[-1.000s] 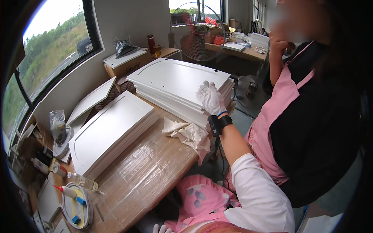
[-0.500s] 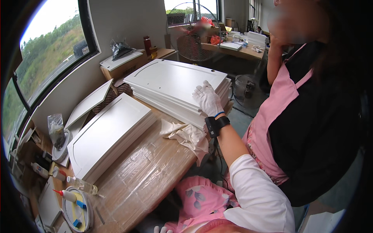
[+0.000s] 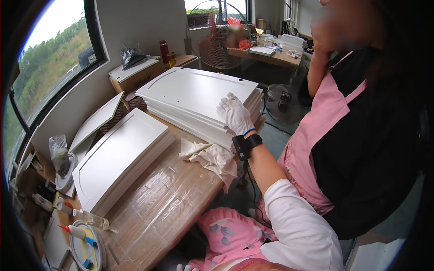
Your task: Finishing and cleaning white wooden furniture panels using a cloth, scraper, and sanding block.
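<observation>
1. The stack of white cabinet door panels (image 3: 199,97) sits at the far end of the tabletop (image 3: 167,203), its near corner jutting toward the person wearing the camera.
2. Right hand (image 3: 235,115), in a white work glove, lies flat on the top panel at the stack's right edge, fingers spread and pointing away; it presses on the surface rather than gripping anything.
3. Around that wrist, a black band (image 3: 246,145) with a thin blue strip just above it, then a bare forearm running back to a white sleeve (image 3: 300,230).
4. Just beside the wrist, a crumpled cream rag (image 3: 210,158) is draped over the tabletop's edge, touching the foot of the stack.
5. To the left, a second pile of white panels (image 3: 122,158) lies at an angle, apart from the first pile.
6. Left hand: only white gloved fingertips (image 3: 186,267) peek in at the bottom edge, so how open it is cannot be told.
7. Near left corner: a small clear bottle (image 3: 90,219) lying down and a round dish (image 3: 88,246) with yellow and blue bits in it.
8. Another person in a pink apron (image 3: 316,131) over black stands close on the right.
9. Behind the stack, a standing fan (image 3: 219,36) by the window.
</observation>
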Available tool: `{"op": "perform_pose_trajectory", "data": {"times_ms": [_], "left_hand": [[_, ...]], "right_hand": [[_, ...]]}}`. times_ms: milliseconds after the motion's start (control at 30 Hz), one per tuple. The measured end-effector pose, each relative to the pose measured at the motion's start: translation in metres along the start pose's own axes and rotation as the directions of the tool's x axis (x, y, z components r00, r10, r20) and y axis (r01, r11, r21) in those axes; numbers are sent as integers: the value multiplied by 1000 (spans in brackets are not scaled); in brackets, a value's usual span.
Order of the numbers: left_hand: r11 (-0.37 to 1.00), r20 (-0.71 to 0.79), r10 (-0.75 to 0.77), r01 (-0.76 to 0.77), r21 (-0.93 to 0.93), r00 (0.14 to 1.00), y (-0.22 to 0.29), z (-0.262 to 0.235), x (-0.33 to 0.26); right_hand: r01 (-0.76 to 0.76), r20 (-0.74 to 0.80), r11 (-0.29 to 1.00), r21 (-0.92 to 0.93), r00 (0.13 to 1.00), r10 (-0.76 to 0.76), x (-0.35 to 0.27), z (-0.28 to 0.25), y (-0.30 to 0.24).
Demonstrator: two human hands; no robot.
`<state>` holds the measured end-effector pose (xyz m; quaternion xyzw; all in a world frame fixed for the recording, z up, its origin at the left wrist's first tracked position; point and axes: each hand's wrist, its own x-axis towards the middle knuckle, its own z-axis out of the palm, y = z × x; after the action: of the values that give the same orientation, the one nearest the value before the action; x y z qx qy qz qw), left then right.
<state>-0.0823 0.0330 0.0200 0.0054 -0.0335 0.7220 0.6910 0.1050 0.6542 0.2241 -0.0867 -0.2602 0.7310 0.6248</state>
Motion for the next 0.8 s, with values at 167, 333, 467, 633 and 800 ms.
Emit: {"op": "perform_pose_trajectory", "data": {"times_ms": [167, 333, 467, 633, 800], "left_hand": [[999, 38, -12, 13, -35, 999, -1, 1, 6], [999, 25, 7, -8, 34, 1000, 2, -5, 2], [999, 54, -4, 1, 47, 999, 6, -13, -3], [999, 96, -2, -2, 44, 995, 0, -9, 5], [993, 59, -3, 10, -121, 998, 1, -49, 0]], "right_hand": [[5, -24, 1000, -11, 1000, -5, 4, -1, -1], [-15, -17, 1000, 11, 1000, 15, 3, 3, 0], [-33, -33, 999, 28, 999, 34, -2, 6, 5], [-48, -51, 999, 22, 998, 49, 7, -5, -6], [13, -27, 999, -49, 1000, -14, 0, -3, -16]]}}
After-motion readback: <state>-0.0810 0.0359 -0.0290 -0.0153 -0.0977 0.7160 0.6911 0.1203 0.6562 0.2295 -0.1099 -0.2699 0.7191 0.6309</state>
